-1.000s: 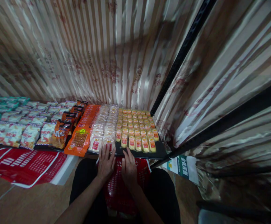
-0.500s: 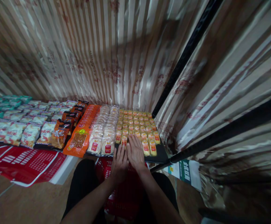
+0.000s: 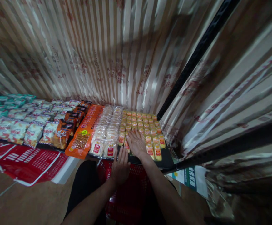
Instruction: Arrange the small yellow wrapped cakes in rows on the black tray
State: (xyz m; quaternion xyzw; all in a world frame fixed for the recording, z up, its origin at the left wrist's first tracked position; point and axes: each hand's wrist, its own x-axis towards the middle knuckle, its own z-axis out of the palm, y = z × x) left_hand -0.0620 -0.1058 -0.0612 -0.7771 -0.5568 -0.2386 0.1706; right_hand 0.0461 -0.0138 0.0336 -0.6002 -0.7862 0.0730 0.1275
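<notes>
Rows of small yellow wrapped cakes (image 3: pixel 147 125) lie at the right end of a dark shelf (image 3: pixel 165 156). Over the left part of these rows my right hand (image 3: pixel 136 143) rests flat, fingers stretched out, hiding the packs under it. My left hand (image 3: pixel 121 164) is at the shelf's front edge, its extended fingertips by the nearest cakes; nothing shows in its grasp. Just left of the cakes are two rows of round white packs in clear wrap (image 3: pixel 104 137), with red labels at the front.
Orange stick-snack bags (image 3: pixel 85 132), dark orange bags (image 3: pixel 62 134), white snack packs (image 3: pixel 32 134) and teal packs (image 3: pixel 11 103) line the shelf leftward. A red basket (image 3: pixel 126 200) stands below, between my legs. A black post (image 3: pixel 187 72) rises at the right before striped sheeting.
My right hand has slid forward over the cakes and away from my left hand. My left hand stays near the front edge. The view has shifted slightly.
</notes>
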